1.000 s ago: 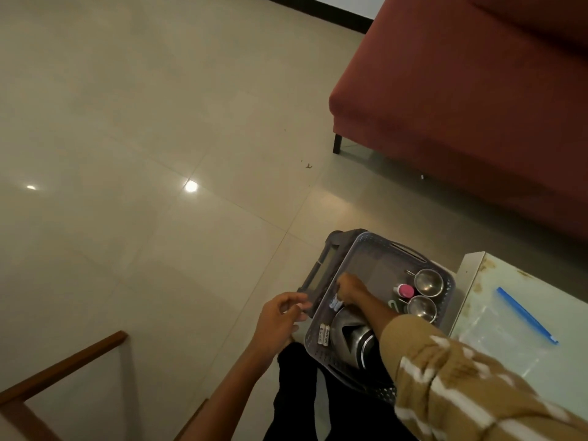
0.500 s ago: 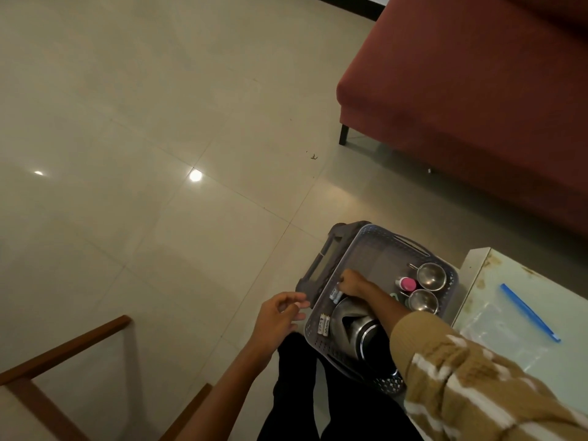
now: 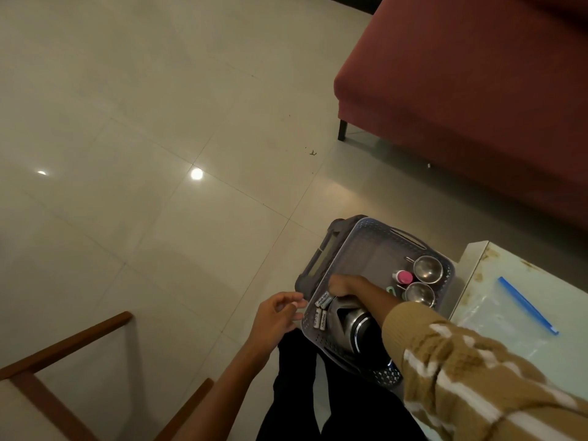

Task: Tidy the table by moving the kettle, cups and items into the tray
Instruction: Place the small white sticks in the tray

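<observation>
Right hand lies inside the tray, just above the kettle

Nothing can be read with certainty. Dark lettering runs lengthwise along the small white batteries in the left near corner of the tray, too small to make out.

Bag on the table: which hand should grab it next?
Probably the right hand. The bag lies on the table on that side, beside the tray; the left hand hovers past the tray's opposite edge.
</observation>
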